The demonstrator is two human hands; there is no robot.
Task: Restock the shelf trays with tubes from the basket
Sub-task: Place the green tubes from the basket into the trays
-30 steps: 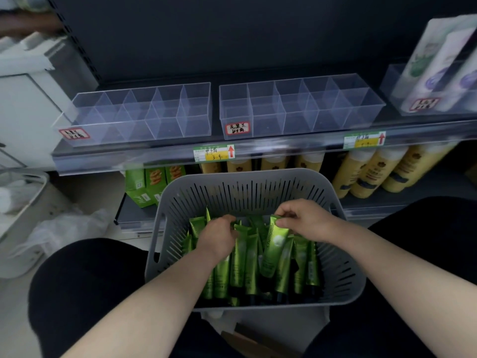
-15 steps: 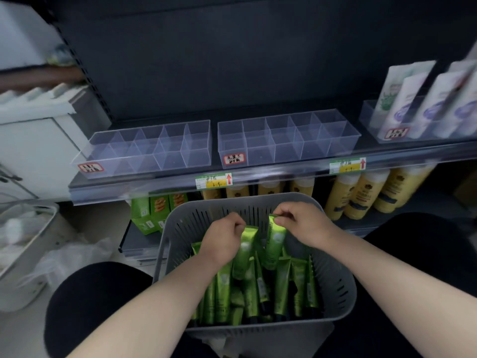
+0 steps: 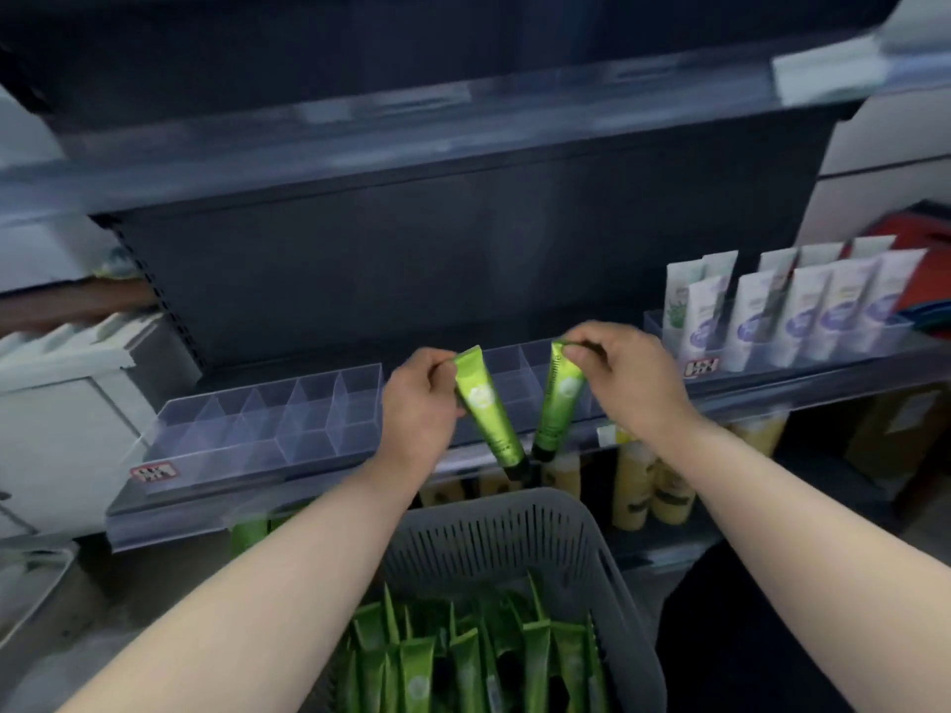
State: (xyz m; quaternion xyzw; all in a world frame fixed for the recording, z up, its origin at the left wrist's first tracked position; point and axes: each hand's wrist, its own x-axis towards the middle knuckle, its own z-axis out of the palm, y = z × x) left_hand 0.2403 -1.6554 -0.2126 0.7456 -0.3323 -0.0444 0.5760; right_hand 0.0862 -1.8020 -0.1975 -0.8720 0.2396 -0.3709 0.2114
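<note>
Both hands have risen out of the basket (image 3: pixel 465 550) since a second ago, each bringing one green tube up to shelf height, so two tubes are now clear of the pile and on their way to the trays. The left hand (image 3: pixel 419 403) pinches the flat crimped end of the left tube (image 3: pixel 483 406) between curled fingers and thumb, and the right hand (image 3: pixel 625 375) grips the crimped end of the right tube (image 3: pixel 561 398) the same way. Each tube hangs crimp up and dark cap down. The left one's long axis slants from upper left to lower right and the right one's from upper right to lower left, so the two caps come close together just above the basket's far rim. They are held in front of the middle tray (image 3: pixel 514 370), whose clear cells show between and behind them. None of its visible cells holds a tube, and the left tray (image 3: pixel 267 429) looks unfilled too. Restocking therefore seems to be at its start, with many remaining tubes (image 3: pixel 463 661) upright in the basket near the person. To stand in a cell, each tube probably has to be swung closer to vertical and carried farther in over the tray.
</note>
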